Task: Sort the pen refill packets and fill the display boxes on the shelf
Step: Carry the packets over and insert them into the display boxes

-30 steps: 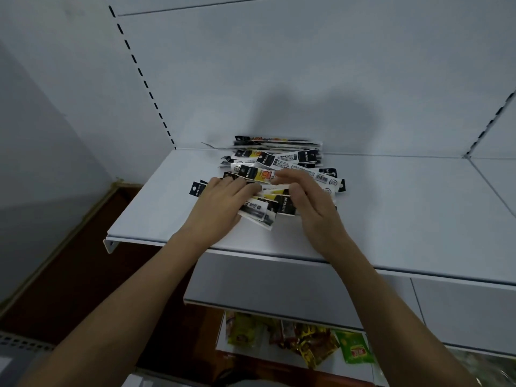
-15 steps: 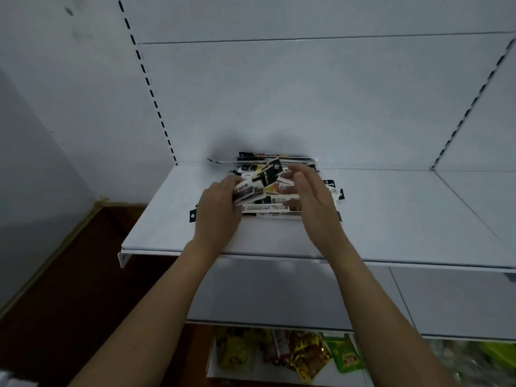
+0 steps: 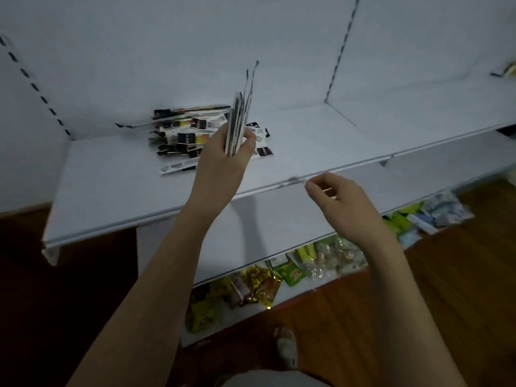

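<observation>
Left hand (image 3: 227, 160) lifted bundle of packets (image 3: 239, 121) upright off pile (image 3: 192, 132) on shelf (image 3: 111, 191), fingers clamped round it. Right hand (image 3: 339, 199) pulled back past shelf edge, loosely curled, holding nothing.

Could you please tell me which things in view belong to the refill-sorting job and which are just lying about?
Job:
left hand, gripping a bundle of packets
pile of packets on the shelf

Lying about:
snack packets on the lower shelf
sandal on the floor

We see glossy printed packets (image 3: 184, 135) on a matt white metal shelf (image 3: 111, 191); at 5 o'clock, dark polished wood floor (image 3: 460, 275).
</observation>
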The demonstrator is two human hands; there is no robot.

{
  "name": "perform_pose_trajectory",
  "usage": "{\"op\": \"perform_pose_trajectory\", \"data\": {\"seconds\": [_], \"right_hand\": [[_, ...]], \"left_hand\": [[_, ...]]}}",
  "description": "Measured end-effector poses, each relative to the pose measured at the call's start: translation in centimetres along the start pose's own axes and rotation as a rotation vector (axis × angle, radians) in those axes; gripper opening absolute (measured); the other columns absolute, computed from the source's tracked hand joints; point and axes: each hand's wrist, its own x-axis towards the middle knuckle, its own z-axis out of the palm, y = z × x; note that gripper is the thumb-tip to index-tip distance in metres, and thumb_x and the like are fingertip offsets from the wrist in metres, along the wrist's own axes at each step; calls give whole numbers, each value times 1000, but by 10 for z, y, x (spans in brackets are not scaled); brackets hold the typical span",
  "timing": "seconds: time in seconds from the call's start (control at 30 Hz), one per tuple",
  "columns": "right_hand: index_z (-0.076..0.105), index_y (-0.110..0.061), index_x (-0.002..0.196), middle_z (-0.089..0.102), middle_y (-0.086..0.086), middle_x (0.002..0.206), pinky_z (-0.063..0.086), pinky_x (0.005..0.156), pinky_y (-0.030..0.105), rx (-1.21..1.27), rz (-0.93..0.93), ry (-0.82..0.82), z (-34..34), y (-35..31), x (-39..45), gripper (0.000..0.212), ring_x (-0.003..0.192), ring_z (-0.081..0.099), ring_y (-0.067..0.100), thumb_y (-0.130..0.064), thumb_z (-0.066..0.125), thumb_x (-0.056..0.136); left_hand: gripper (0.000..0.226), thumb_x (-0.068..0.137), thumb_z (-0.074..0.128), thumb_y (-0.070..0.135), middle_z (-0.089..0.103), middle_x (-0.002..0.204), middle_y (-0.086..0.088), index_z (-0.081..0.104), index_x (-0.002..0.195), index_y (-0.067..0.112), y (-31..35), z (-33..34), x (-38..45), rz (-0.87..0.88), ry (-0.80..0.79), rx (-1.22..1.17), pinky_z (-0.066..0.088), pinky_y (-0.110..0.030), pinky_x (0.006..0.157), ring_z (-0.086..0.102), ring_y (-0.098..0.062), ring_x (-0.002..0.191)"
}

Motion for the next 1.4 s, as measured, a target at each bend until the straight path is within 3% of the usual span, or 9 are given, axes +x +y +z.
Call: {"op": "perform_pose_trajectory", "data": {"seconds": [0.2, 0.43, 0.57, 0.7, 0.83, 0.97, 1.13, 1.3, 1.4], "right_hand": [[64, -28, 112, 64, -13, 104, 55, 83, 38, -157, 285, -12, -51, 75, -86, 35, 92, 62, 8, -55, 52, 94], [63, -24, 117, 63, -5, 112, 52, 87, 37, -153, 575, 17, -94, 157, -175, 38, 100, 59, 14, -53, 50, 96], [61, -23, 121, 62, -4, 116, 52, 88, 37, -144, 684, 12, -129, 206, -220, 33, 101, 58, 15, -45, 50, 99], [61, -24, 118, 62, -5, 113, 54, 89, 39, -124, 758, 47, -176, 248, -259, 29, 99, 59, 14, -43, 49, 100], [61, -23, 119, 61, -4, 113, 54, 88, 42, -105, 816, 101, -224, 279, -281, 28, 99, 59, 17, -41, 49, 101], [60, -24, 118, 61, -5, 111, 54, 85, 37, -70, 820, 139, -263, 310, -283, 26, 97, 58, 15, -41, 48, 101], [60, -25, 120, 61, -5, 113, 54, 85, 35, -59, 843, 150, -304, 361, -260, 28, 100, 58, 14, -42, 49, 100], [59, -28, 117, 60, -7, 113, 52, 82, 32, -98, 914, 130, -361, 421, -226, 26, 97, 57, 12, -45, 49, 100], [59, -26, 118, 58, -6, 111, 49, 76, 28, -131, 994, 142, -414, 450, -207, 27, 96, 56, 13, -43, 49, 101]], "left_hand": [[10, 91, 65, 17, 41, 60, 4, 62, 87, 26, -10, 76, -35, -74, -189, -131, 30, -29, 50, 34, -20, 54], [9, 97, 61, 25, 40, 65, -7, 60, 89, 20, -39, 185, -101, -217, -532, -28, 31, -30, 50, 36, -20, 57], [16, 100, 55, 26, 47, 61, -4, 63, 98, 12, -39, 257, -141, -202, -675, 33, 42, -21, 50, 47, -13, 52], [27, 95, 59, 43, 43, 63, -3, 66, 98, 17, -27, 332, -174, -238, -818, 77, 42, -31, 57, 44, -17, 57], [10, 94, 64, 35, 45, 67, 0, 66, 90, 26, -4, 395, -196, -264, -878, 59, 41, -27, 55, 45, -14, 59], [15, 96, 61, 34, 47, 67, -1, 62, 82, 26, 11, 442, -195, -272, -908, 73, 43, -32, 62, 48, -20, 63], [17, 97, 61, 23, 41, 58, 2, 61, 80, 21, 3, 512, -167, -265, -916, 36, 32, -33, 53, 37, -18, 53], [25, 98, 59, 27, 42, 63, -5, 58, 73, 24, -4, 607, -138, -247, -954, 1, 39, -32, 57, 42, -21, 57], [27, 97, 58, 31, 43, 61, -4, 54, 71, 24, -4, 677, -119, -261, -987, -10, 43, -23, 56, 45, -18, 55]]}}
